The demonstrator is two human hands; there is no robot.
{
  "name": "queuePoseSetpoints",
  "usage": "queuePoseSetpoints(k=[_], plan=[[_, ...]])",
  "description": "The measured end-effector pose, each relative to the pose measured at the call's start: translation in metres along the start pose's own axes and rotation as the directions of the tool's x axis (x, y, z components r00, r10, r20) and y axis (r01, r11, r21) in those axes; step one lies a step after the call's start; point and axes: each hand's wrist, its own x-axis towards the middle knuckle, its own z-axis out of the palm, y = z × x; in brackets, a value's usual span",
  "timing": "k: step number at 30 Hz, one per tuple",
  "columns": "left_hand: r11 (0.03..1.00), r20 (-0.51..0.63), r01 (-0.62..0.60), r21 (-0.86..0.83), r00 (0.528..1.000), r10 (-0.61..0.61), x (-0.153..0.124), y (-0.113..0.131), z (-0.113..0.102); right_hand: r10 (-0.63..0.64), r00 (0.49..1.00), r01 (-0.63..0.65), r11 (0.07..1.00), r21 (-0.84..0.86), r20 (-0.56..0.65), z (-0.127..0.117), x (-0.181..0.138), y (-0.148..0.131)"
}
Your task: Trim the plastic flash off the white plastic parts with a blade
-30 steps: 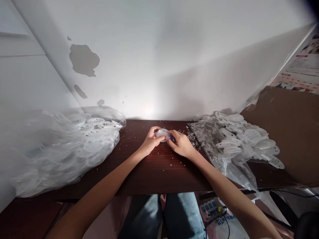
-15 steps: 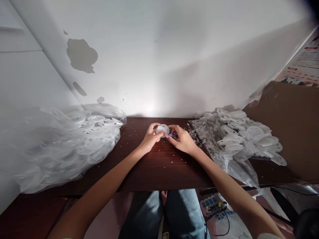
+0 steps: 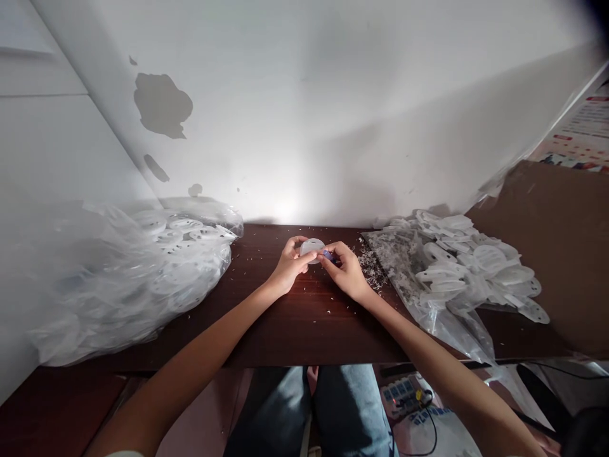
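Note:
A round, translucent white plastic piece [image 3: 312,245] is pinched between the fingers and thumb of my left hand [image 3: 287,269], above the table's far half. At its right edge, my right hand [image 3: 349,271] grips a small blue-purple tool [image 3: 328,256], its kind unclear because the fingers cover most of it. The fingertips of both hands nearly meet in front of the piece. Beneath them, the dark red-brown table [image 3: 295,330] carries scattered white slivers.
On the left bulges a clear bag [image 3: 190,266] full of similar white pieces. More loose white pieces [image 3: 485,263] are heaped on plastic sheeting at right, beside a pile of shavings [image 3: 373,266]. Brown cardboard [image 3: 547,254] stands far right; a power strip [image 3: 402,395] lies below the table edge.
My right hand has turned slightly, with its fingers now closer against the plastic piece and the blue tool at its edge. The left hand keeps its hold; the whole view has shifted slightly.

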Motion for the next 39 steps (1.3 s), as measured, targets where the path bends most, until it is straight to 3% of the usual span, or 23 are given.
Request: queuePoseSetpoints(k=[5,15,18,23,27,30,33,36,39], plan=[[1.000,-0.015,-0.012,0.004,1.000,0.013,-0.003,0.001,0.003,0.069,0.997,-0.070,0.995,0.067,0.015,0.001,0.000,0.001],[0.999,-0.020,-0.035,0.041,0.999,0.035,-0.002,0.001,0.002,0.091,0.996,-0.091,0.995,0.046,0.001,-0.003,0.003,0.001],[0.986,-0.047,-0.103,0.127,0.993,0.110,0.001,0.005,-0.001,0.086,0.996,-0.086,0.995,-0.040,-0.005,-0.013,0.006,0.003],[0.948,-0.064,-0.159,0.277,0.981,0.184,0.004,0.011,-0.006,-0.047,0.985,0.093,0.957,-0.276,0.169,-0.024,0.008,0.007],[0.897,-0.065,-0.231,0.377,0.960,0.274,0.006,0.009,-0.008,-0.020,0.986,0.067,0.955,-0.290,0.164,-0.021,0.006,0.005],[0.921,-0.093,-0.166,0.353,0.973,0.212,0.007,0.006,-0.008,0.034,0.993,-0.006,0.974,-0.227,0.117,-0.019,0.006,0.003],[0.967,-0.125,-0.068,0.245,0.987,0.101,0.006,0.006,-0.005,0.172,0.980,-0.161,0.981,-0.105,0.101,-0.018,0.008,0.004],[0.996,-0.126,0.069,0.061,0.990,-0.061,0.005,0.008,-0.002,0.327,0.934,-0.343,0.932,0.114,0.143,-0.018,0.009,0.008],[0.983,-0.091,0.173,-0.064,0.980,-0.179,0.005,0.009,-0.002,0.367,0.896,-0.426,0.870,0.249,0.251,-0.021,0.011,0.010]])
